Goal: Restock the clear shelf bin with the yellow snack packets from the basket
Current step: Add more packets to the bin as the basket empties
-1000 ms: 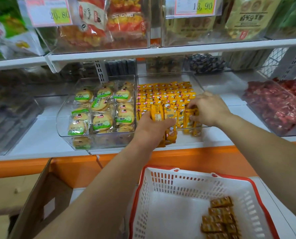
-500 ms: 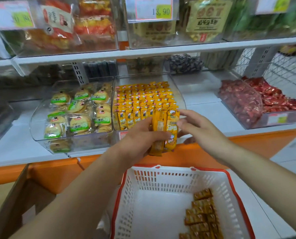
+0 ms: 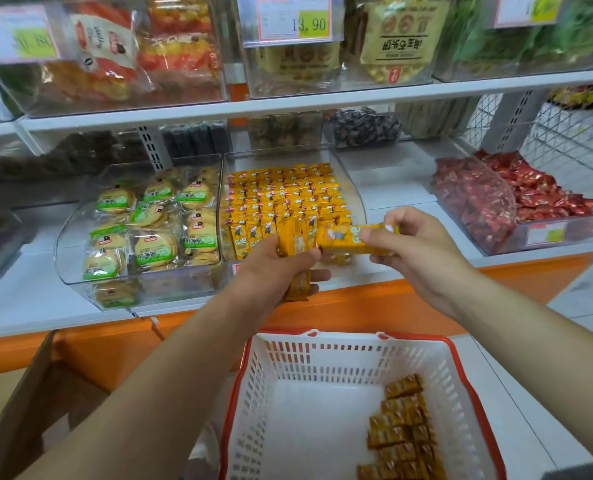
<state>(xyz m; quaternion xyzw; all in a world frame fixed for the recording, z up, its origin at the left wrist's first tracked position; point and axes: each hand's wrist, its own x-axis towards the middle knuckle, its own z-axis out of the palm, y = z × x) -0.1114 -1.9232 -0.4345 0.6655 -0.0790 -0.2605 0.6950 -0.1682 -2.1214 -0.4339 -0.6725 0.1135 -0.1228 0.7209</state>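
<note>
A small bundle of yellow foil snack packets [image 3: 297,244] stands upright in the left hand [image 3: 271,271] at the centre of the frame, with that hand's fingers [image 3: 314,275] curled closed round it. The right hand [image 3: 416,252] pinches one more yellow packet [image 3: 348,241] by its end between thumb and fingers, holding it level against the top of the bundle. Both hands are just in front of the clear plastic shelf bin [image 3: 355,199], whose rows of the same packets run from the back almost to the front lip. There seems to be a gap at the front right corner, though the hands hide most of it. In the lower right of the frame, the white plastic basket with a red rim [image 3: 322,358] holds more of the packets [image 3: 402,434] in a loose line along its right side. Just left of the bin sits a clear bin of round biscuits in green-labelled wrappers [image 3: 149,230]. To the right, well apart, is a clear bin of red-wrapped sweets [image 3: 489,202]. The step in hand looks like taking one packet off the bundle to slot it in. The next move likely calls for turning that packet upright and setting it in line with the front row without toppling its neighbours.
</note>
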